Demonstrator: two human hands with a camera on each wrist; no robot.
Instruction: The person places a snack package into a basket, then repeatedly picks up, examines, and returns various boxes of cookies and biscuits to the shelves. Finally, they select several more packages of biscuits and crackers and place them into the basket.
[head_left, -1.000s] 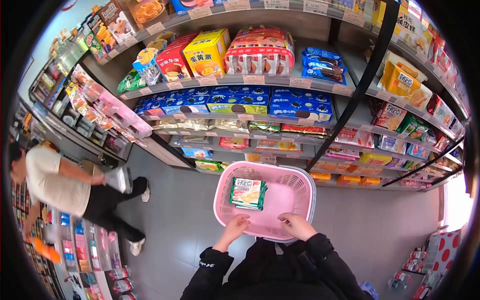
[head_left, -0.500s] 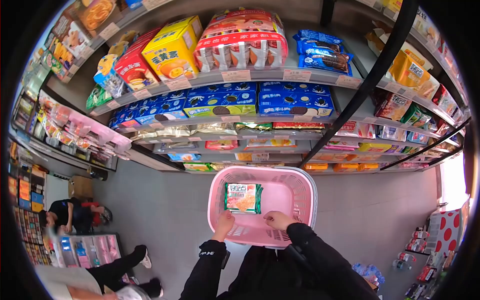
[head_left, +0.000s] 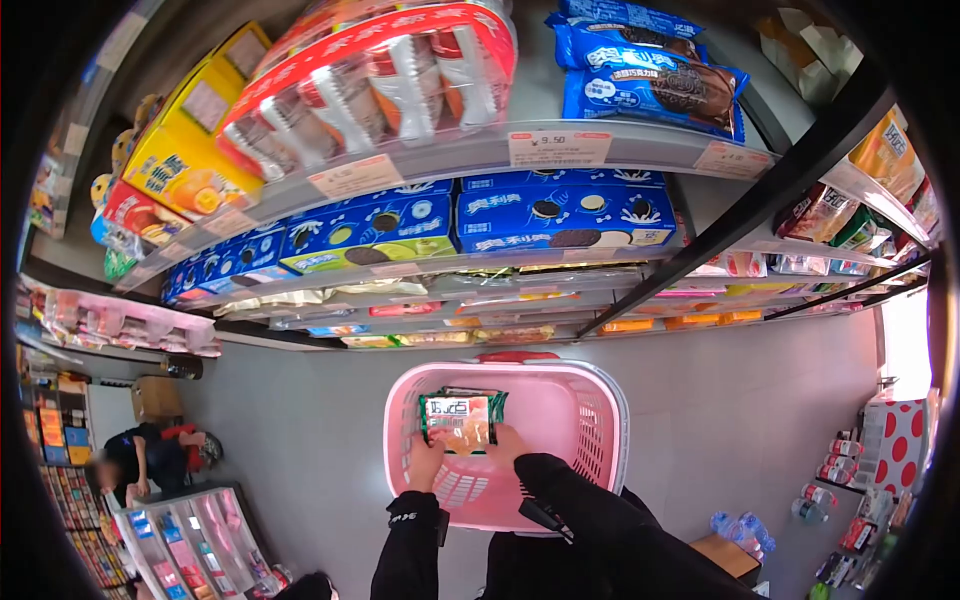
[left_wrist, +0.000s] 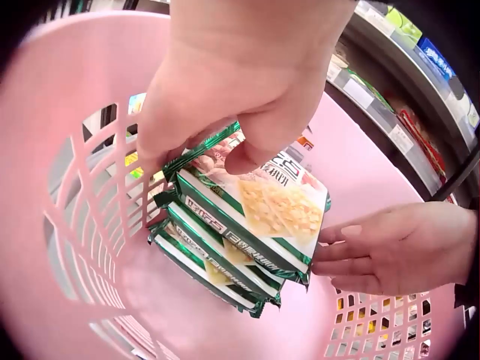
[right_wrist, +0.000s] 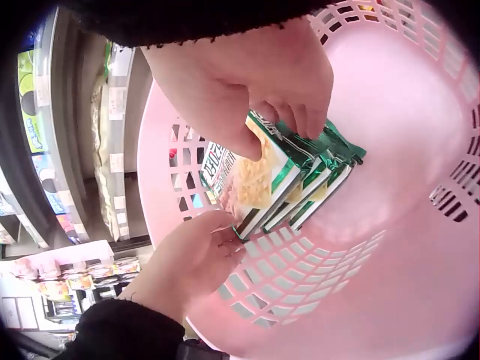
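A short stack of green-and-white biscuit packs (head_left: 460,425) lies inside a pink plastic basket (head_left: 548,425), toward its left side. The top pack (left_wrist: 281,206) shows a picture of biscuits, and more packs of the same kind lie under it. My left hand (head_left: 425,466) grips the stack's left end, its thumb on the top pack and its fingers down the side. At the opposite end my right hand (head_left: 511,446) holds the stack, with thumb (right_wrist: 236,139) on top and fingers curled over the edge. Both hands are within the basket.
Snack shelves rise ahead, with blue cookie boxes (head_left: 565,215) and blue cookie packs (head_left: 655,80). A black shelf post (head_left: 740,215) slants at right. Grey floor (head_left: 300,420) surrounds the basket. A person (head_left: 150,455) is low at far left; bottles (head_left: 815,500) stand at right.
Both hands have moved from the basket's near side onto the biscuit packs and now grip them. My view has come closer to the shelves. The passer-by at left has gone out of view.
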